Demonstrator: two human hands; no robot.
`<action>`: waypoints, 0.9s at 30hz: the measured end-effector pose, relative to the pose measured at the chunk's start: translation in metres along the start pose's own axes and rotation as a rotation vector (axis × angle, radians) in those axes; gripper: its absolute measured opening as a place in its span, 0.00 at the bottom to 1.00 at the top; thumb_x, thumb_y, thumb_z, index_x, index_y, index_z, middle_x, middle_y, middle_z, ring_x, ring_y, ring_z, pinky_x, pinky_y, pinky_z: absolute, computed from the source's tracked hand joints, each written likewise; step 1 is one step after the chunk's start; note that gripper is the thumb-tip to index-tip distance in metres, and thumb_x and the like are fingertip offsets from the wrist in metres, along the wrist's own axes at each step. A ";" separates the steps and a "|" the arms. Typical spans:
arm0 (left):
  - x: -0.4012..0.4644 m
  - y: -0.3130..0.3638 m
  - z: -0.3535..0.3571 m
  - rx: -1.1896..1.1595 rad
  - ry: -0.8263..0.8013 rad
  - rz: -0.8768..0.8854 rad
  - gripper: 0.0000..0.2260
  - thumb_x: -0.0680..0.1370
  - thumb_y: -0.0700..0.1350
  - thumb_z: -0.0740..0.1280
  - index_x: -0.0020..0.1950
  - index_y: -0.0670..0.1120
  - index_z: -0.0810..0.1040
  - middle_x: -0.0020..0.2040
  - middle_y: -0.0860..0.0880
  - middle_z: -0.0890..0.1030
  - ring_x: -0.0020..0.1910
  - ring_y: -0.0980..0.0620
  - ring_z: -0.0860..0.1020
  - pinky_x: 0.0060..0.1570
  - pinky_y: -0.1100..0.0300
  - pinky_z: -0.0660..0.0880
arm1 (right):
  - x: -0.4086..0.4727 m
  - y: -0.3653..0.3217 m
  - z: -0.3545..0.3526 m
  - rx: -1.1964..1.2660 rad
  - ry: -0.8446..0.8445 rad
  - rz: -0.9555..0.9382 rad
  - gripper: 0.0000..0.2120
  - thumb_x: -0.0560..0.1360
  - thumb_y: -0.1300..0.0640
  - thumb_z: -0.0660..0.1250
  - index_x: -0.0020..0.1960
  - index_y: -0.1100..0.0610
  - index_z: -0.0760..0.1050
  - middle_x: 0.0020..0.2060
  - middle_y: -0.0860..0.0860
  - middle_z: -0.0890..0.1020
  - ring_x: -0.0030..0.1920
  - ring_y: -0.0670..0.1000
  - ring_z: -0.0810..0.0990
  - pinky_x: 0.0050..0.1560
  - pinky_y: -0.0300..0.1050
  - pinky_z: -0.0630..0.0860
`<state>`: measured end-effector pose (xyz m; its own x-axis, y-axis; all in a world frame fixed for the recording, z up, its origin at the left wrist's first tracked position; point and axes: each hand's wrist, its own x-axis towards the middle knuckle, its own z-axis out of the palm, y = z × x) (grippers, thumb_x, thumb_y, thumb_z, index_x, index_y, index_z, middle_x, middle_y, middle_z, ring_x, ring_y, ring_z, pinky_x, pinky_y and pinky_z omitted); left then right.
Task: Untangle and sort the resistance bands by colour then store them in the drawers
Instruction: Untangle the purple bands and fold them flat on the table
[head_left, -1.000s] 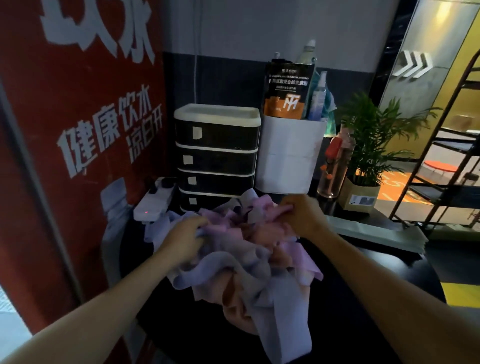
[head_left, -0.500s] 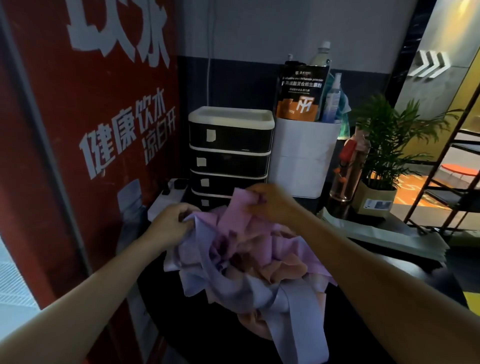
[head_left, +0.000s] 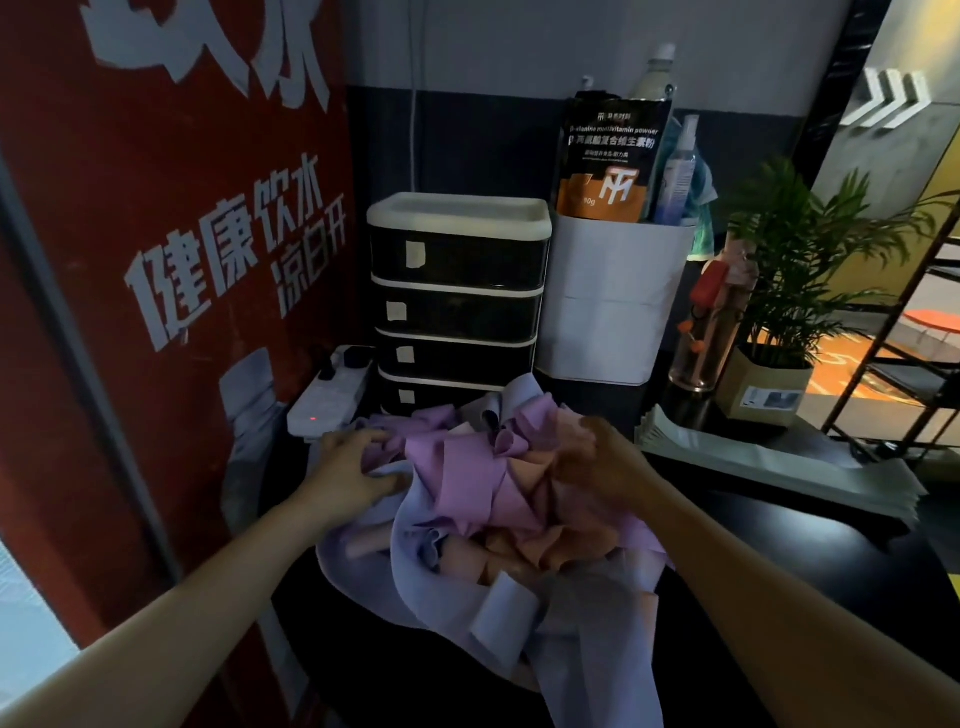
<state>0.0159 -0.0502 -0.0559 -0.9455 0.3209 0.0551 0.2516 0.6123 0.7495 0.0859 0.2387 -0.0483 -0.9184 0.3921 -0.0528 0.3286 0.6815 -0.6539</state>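
A tangled heap of resistance bands (head_left: 483, 499) lies on the dark table in front of me, with purple, peach and pale blue strips knotted together. My left hand (head_left: 353, 467) grips the left side of the heap, fingers curled into the blue and purple bands. On the heap's right side my right hand (head_left: 597, 462) holds the peach and purple bands. A long blue band (head_left: 587, 670) trails toward me over the table edge. Behind the heap stands a black drawer unit (head_left: 457, 306) with a white top, all its drawers closed.
A red poster wall (head_left: 156, 260) closes the left side. A white power strip (head_left: 332, 395) sits left of the drawers. To the right are a white bin (head_left: 613, 306) with a pouch and bottles, a drink bottle (head_left: 706, 338), a potted plant (head_left: 779, 312) and stacked papers (head_left: 779, 462).
My right hand has come down from the raised purple band onto the right side of the heap. My left hand has stayed on the left side. The heap has settled lower.
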 end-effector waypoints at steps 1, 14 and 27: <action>0.000 -0.001 0.001 0.000 -0.002 -0.038 0.27 0.69 0.48 0.75 0.66 0.46 0.72 0.67 0.45 0.66 0.62 0.48 0.73 0.61 0.59 0.70 | -0.001 -0.002 0.003 -0.023 -0.014 -0.037 0.30 0.68 0.56 0.74 0.67 0.57 0.67 0.56 0.54 0.76 0.53 0.52 0.75 0.55 0.44 0.72; 0.000 0.054 0.007 -0.432 0.111 -0.015 0.11 0.78 0.36 0.64 0.56 0.48 0.77 0.46 0.47 0.81 0.39 0.53 0.78 0.36 0.65 0.76 | -0.012 -0.083 -0.026 0.145 0.184 -0.502 0.18 0.70 0.74 0.62 0.38 0.51 0.79 0.34 0.45 0.80 0.34 0.39 0.76 0.39 0.25 0.71; 0.000 0.057 -0.004 -0.569 -0.002 -0.121 0.09 0.74 0.29 0.63 0.52 0.35 0.78 0.37 0.42 0.79 0.35 0.47 0.75 0.28 0.64 0.73 | -0.036 -0.128 -0.046 -0.077 0.186 -0.750 0.11 0.72 0.70 0.65 0.52 0.63 0.79 0.45 0.53 0.80 0.41 0.39 0.78 0.42 0.29 0.69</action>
<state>0.0295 -0.0182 -0.0109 -0.9601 0.2744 -0.0539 -0.0096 0.1605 0.9870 0.0870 0.1660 0.0716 -0.8512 -0.0986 0.5155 -0.3458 0.8443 -0.4095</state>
